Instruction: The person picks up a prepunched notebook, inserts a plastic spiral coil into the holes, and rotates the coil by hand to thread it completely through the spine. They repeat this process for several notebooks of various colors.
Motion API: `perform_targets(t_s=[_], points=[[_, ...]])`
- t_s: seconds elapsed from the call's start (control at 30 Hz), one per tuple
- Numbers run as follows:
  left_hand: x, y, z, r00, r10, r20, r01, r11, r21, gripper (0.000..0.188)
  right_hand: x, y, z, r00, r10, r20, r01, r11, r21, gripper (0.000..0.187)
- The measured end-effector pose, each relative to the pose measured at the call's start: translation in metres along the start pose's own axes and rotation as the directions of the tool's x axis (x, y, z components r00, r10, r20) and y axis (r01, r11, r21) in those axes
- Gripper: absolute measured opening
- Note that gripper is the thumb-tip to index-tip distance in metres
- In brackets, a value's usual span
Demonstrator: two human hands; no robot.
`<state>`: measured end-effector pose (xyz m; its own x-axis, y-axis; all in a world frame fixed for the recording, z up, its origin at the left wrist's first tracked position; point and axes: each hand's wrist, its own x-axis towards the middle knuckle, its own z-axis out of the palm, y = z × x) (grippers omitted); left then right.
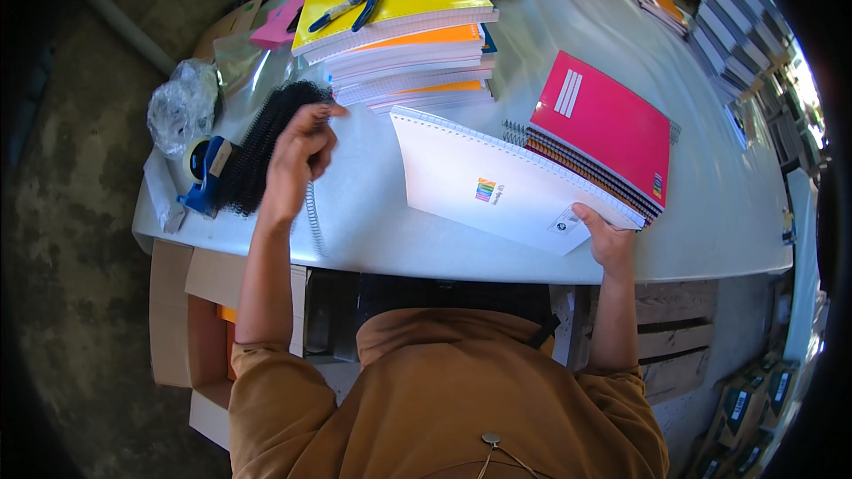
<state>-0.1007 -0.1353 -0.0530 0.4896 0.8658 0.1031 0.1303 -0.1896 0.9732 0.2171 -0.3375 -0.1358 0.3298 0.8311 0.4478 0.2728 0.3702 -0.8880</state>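
Note:
My right hand grips the lower right corner of a notebook, thumb on its white cover. A row of punched holes runs along the notebook's upper edge, and it is tilted up over the table. My left hand is raised at the left with its fingers curled together. A thin spiral binding coil hangs below that hand, pinched in it. Beside the left hand lies a heap of black spiral coils. Behind the held notebook rests a stack of coil-bound notebooks with a pink cover on top.
A tall stack of yellow-topped notebooks carries blue-handled pliers. A blue tape dispenser and crumpled clear plastic lie at the left. An open cardboard box stands below the table's front edge. More stacked books are at the far right.

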Motion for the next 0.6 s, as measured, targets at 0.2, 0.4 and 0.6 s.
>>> perform_targets(t_s=[0.2,0.4,0.6], points=[[-0.006,0.012,0.016,0.976,0.109,0.189,-0.154,0.958,0.242,0.027,0.002,-0.009,0.006,0.998,0.035,-0.051,-0.032,0.998,0.052,0.028],[0.004,0.001,0.02,0.974,0.192,0.12,-0.215,0.949,0.23,0.024,0.001,-0.012,0.005,1.0,-0.002,-0.031,0.002,1.0,0.005,0.024],[0.007,0.018,0.014,0.981,0.045,0.186,-0.042,0.999,-0.022,0.018,0.01,-0.02,0.001,0.981,-0.163,0.103,0.175,0.977,-0.124,0.018]])
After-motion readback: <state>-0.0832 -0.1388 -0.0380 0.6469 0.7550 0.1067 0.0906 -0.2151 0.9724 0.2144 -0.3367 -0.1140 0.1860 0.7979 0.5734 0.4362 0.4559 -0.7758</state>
